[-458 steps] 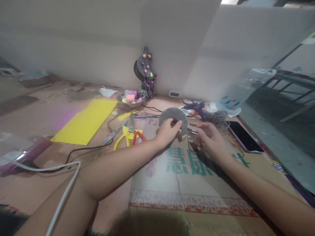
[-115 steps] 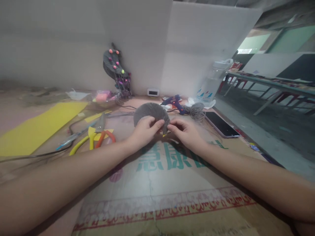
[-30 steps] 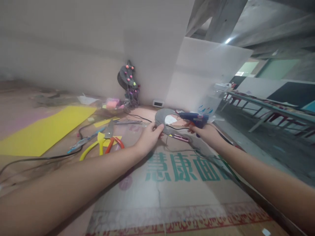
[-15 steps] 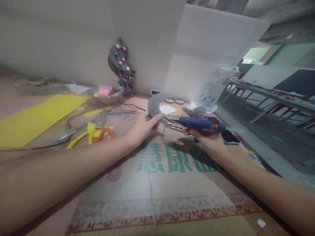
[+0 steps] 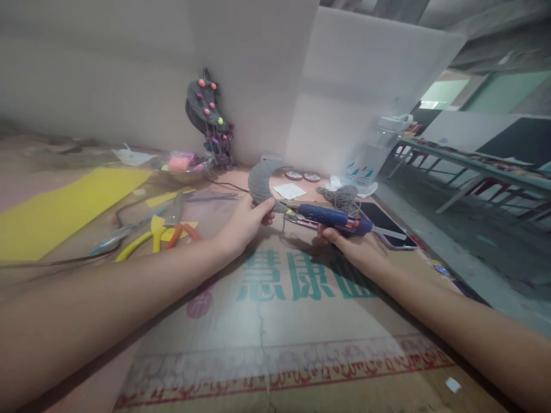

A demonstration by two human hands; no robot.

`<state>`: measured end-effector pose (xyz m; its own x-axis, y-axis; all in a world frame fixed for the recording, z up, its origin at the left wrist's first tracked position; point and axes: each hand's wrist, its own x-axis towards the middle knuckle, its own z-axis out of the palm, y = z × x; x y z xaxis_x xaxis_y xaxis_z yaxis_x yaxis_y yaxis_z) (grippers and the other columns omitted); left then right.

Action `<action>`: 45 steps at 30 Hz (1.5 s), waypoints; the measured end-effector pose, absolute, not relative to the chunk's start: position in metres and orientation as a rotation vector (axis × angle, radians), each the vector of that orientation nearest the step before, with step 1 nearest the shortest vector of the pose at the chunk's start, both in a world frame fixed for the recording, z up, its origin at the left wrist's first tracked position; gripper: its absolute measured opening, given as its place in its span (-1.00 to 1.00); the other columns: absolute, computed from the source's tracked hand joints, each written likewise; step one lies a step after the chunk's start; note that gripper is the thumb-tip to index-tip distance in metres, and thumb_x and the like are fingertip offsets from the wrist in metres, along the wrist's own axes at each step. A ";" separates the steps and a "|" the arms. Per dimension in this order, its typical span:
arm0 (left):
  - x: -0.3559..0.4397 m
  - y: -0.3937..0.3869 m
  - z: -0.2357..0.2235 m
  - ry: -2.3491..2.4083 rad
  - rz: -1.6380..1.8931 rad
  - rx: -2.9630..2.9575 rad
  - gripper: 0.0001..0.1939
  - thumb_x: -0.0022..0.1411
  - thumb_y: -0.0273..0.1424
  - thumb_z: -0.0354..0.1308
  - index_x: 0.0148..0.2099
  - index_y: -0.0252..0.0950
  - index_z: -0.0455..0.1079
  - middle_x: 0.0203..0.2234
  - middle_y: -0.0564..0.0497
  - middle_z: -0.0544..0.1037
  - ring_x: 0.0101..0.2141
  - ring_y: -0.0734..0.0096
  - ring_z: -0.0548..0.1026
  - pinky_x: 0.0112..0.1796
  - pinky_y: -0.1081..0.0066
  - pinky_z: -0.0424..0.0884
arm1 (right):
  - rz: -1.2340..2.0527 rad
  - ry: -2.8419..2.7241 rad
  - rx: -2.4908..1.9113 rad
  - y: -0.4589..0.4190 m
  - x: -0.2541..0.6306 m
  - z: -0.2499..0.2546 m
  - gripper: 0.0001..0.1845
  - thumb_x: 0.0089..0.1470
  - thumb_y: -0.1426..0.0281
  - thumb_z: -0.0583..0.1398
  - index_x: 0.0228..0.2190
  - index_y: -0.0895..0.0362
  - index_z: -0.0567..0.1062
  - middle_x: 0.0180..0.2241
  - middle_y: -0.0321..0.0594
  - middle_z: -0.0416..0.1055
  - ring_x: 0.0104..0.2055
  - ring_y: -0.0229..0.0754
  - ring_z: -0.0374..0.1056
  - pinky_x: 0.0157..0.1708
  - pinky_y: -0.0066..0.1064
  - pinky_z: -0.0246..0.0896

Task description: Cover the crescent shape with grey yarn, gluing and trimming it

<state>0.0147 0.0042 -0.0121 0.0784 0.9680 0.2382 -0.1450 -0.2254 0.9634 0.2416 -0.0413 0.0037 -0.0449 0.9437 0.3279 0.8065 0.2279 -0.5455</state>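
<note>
Pinched between the thumb and fingers of my left hand [image 5: 256, 218] is a grey yarn-wrapped crescent [image 5: 260, 182], its curve standing upright. My right hand [image 5: 340, 238] is closed around the handle of a blue glue gun [image 5: 329, 217], with a clear glue stick [image 5: 390, 233] poking out of its rear end. The nozzle points left and reaches the crescent's lower tip; whether they touch I cannot tell. A loose strand of yarn hangs below that tip. Behind the glue gun lies a bundle of grey yarn [image 5: 344, 199].
Yellow-handled pliers [image 5: 158, 232] and orange handles lie left, near a yellow sheet [image 5: 64, 209]. A finished-looking crescent with pompoms [image 5: 204, 109] leans on the back wall. A phone [image 5: 387, 225] and a clear bottle [image 5: 365, 152] stand at right. Printed cardboard [image 5: 258, 321] covers the table.
The glue gun has moved left and its rear has tipped down, showing the glue stick and more of the phone. The crescent has shifted slightly left and shows more of its curve.
</note>
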 end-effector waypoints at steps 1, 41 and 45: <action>0.015 0.004 -0.012 0.919 1.372 1.314 -0.84 0.17 -0.35 0.16 -0.39 -0.30 0.27 -0.61 0.12 0.38 -0.56 0.55 0.33 -0.47 0.51 0.27 | 0.302 -1.892 -1.597 -0.042 0.241 0.004 -0.62 0.05 0.05 0.16 -0.49 0.09 0.56 -0.41 -0.17 0.58 -0.29 0.02 0.50 -0.28 -0.25 0.40; 0.015 0.004 -0.014 0.870 1.388 1.264 -0.84 0.15 -0.36 0.16 -0.39 -0.29 0.24 -0.61 0.15 0.34 -0.57 0.57 0.30 -0.49 0.52 0.23 | 0.265 -1.838 -1.623 -0.040 0.234 0.004 -0.69 -0.03 0.09 0.22 -0.43 0.09 0.52 -0.41 -0.14 0.58 -0.28 0.05 0.51 -0.26 -0.22 0.44; 0.015 0.002 -0.011 0.880 1.381 1.242 -0.84 0.15 -0.35 0.15 -0.38 -0.28 0.24 -0.61 0.15 0.34 -0.58 0.57 0.29 -0.51 0.53 0.22 | 0.270 -1.828 -1.644 -0.040 0.235 0.004 -0.64 -0.04 0.04 0.22 -0.42 0.09 0.53 -0.40 -0.13 0.58 -0.27 0.07 0.51 -0.26 -0.20 0.43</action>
<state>0.0155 0.0016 -0.0115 0.0692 0.9738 0.2164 -0.2148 -0.1973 0.9565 0.2346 -0.0404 0.0039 0.0036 0.9444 0.3289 0.8093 0.1905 -0.5557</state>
